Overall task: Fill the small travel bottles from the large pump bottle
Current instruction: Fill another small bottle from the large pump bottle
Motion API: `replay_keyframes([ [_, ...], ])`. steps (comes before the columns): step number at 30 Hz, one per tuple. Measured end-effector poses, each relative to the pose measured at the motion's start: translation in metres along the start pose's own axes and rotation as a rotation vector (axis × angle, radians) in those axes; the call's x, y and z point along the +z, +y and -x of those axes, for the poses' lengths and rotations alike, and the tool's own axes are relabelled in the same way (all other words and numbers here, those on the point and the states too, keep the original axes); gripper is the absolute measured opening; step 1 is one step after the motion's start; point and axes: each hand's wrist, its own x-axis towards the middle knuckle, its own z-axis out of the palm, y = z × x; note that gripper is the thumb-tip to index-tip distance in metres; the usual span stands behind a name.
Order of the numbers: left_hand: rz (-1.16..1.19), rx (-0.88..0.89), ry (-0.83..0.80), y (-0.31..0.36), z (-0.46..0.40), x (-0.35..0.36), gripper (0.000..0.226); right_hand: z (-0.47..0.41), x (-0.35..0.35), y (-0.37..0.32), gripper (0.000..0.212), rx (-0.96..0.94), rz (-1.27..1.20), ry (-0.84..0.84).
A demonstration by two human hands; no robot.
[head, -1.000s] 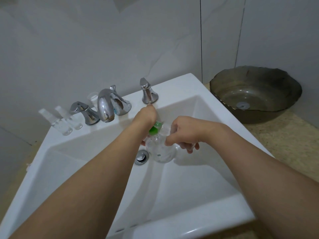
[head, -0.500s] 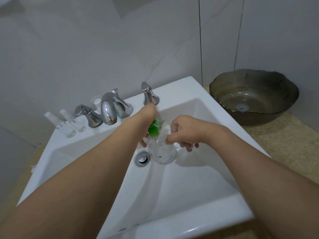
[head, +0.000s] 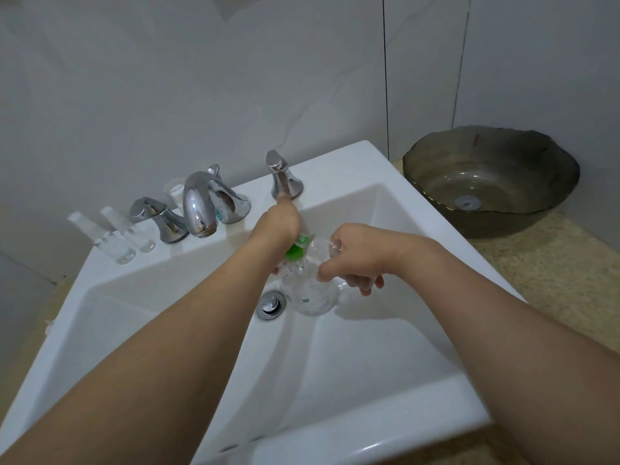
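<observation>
Clear travel bottle [head: 330, 251] pinched in your right hand [head: 360, 255], left hand [head: 280, 226] pressing the green pump [head: 297, 251]: filling under way, two bottles [head: 115, 241] waiting left.

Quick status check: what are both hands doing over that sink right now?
Left hand on green pump top. Right hand grips small clear bottle at spout. Large clear pump bottle in white sink. Nothing in the way.

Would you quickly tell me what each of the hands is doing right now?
Left hand: on the green pump top of the large pump bottle; grip hidden.
Right hand: pinches a small clear bottle by the pump.
</observation>
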Motion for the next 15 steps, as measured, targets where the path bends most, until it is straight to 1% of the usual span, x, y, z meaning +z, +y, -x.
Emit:
replay_keyframes([
  [7, 0.003, 0.011, -0.005, 0.0001, -0.0018, 0.002, 0.062, -0.0007, 0.0008, -0.0004, 0.026, 0.015, 0.009, -0.004],
  [11, -0.023, 0.01, -0.001, 0.0023, -0.0012, 0.0008, 0.07, 0.0007, -0.0005, -0.0016, 0.025, 0.009, 0.004, 0.001],
  [15, -0.074, -0.029, -0.046, 0.0029, -0.0005, -0.0029, 0.075, 0.0024, -0.0004, -0.0026, 0.025, 0.002, -0.009, 0.015],
])
